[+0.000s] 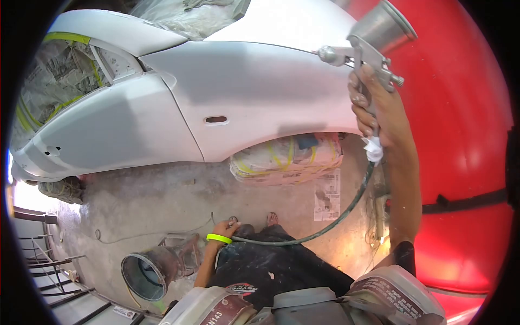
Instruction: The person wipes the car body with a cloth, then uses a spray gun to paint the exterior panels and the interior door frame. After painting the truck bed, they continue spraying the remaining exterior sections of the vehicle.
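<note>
My right hand (376,103) is wrapped round the handle of a metal spray gun (362,51) with a silver cup (385,26) on top. The gun is raised at the upper right, its nozzle pointing left, beside the car's side panel. From white wrapping at the base of the handle, a dark air hose (346,211) curves down and left to my waist. There my left hand (225,228), with a bright yellow band on the wrist, is closed on the hose. The car body (189,108) is white with grey patches across its door and fender.
Paper and tape cover the car's wheel (287,158) and windows (65,76). A glossy red surface (455,135) stands close on my right. On the floor are a round duct-like drum (143,276), a newspaper sheet (327,195) and a thin trailing line. Respirator cartridges (401,295) edge the bottom.
</note>
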`<state>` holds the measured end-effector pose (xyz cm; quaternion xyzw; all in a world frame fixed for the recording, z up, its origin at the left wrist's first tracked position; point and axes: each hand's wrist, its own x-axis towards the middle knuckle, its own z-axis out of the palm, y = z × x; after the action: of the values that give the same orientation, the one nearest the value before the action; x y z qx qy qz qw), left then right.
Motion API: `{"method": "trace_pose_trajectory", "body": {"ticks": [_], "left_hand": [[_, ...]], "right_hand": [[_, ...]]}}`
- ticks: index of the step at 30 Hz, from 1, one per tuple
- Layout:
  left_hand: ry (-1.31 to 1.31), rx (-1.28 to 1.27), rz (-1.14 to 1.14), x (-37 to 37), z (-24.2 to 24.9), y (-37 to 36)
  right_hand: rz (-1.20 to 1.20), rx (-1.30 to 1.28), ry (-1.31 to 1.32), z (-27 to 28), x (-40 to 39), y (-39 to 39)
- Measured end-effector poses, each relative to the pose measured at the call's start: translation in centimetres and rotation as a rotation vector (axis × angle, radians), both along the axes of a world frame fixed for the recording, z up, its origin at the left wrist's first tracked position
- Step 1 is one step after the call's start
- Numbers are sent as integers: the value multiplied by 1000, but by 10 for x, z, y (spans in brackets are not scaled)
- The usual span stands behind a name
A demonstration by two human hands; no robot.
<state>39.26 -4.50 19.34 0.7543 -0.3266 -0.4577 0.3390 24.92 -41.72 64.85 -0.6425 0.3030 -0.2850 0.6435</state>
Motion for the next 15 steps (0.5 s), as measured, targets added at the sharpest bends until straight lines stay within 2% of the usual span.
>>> {"method": "trace_pose_trajectory", "body": {"ticks": [2, 6, 10, 15], "left_hand": [[4, 19, 25, 14, 18, 9], [-16, 41, 18, 41, -4, 28], [-81, 60, -45, 58, -22, 29], [-113, 46, -110, 68, -19, 10]], "right_hand": [[63, 0, -24, 1, 26, 16], [187, 42, -20, -2, 48, 40], [316, 38, -1, -33, 26, 48], [-54, -130, 121, -77, -23, 58]]}}
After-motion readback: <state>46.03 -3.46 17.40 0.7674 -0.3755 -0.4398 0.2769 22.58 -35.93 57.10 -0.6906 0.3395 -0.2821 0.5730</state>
